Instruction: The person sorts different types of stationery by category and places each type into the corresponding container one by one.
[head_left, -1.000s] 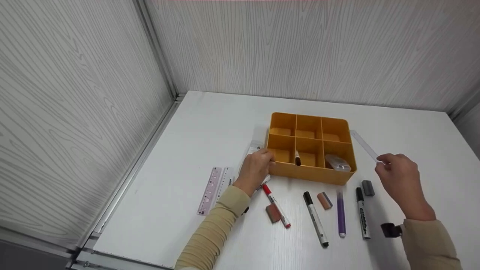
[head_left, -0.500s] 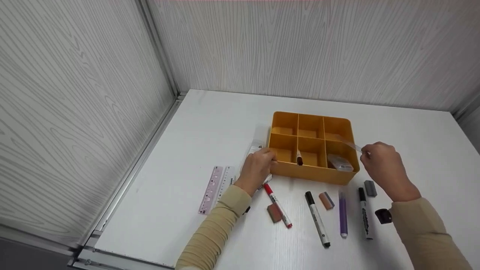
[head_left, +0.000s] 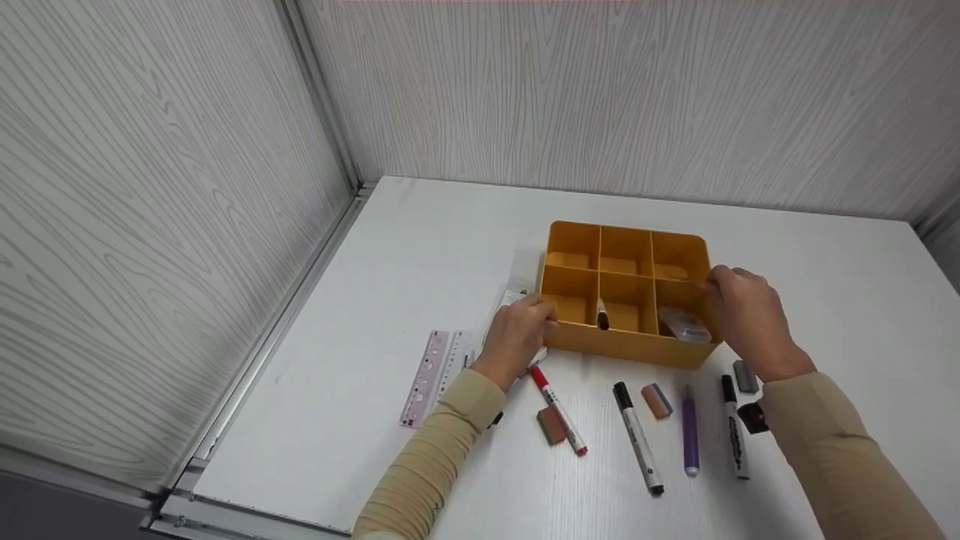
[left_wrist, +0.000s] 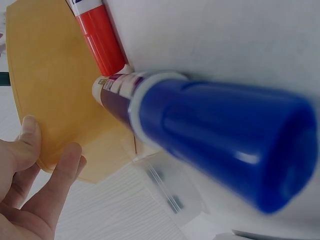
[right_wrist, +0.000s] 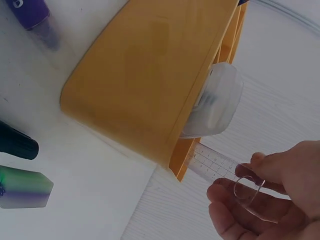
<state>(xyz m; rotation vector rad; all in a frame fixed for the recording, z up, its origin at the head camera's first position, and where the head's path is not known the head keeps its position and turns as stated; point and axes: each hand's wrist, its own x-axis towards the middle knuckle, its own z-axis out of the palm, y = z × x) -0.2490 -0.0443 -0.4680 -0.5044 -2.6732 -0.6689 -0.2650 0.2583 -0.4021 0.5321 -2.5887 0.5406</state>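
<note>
A yellow-orange divided box (head_left: pixel 630 349) stands on the white table. At its front left corner my left hand (head_left: pixel 514 337) grips the rim, thumb on one side and fingers on the other. My right hand (head_left: pixel 750 319) is at the box's right side, pinching a clear ruler (right_wrist: pixel 212 162) by its end with the round hole. In the right wrist view the ruler's other end reaches into the compartment that holds a clear plastic case (right_wrist: pixel 217 102). A dark-ended pen (head_left: pixel 603 315) leans over the box's front wall.
In front lie a red marker (head_left: pixel 559 412), black markers (head_left: pixel 637 439), a purple pen (head_left: pixel 690 435) and erasers (head_left: pixel 657 401). Left of the box are a pink ruler (head_left: pixel 424 379) and a clear one (head_left: pixel 452 364). A blue-capped tube (left_wrist: pixel 215 135) shows close to the left wrist.
My right hand has moved left with the clear ruler, from beside the box to its right rim, and the ruler now dips inside. My left hand keeps hold of the corner.
</note>
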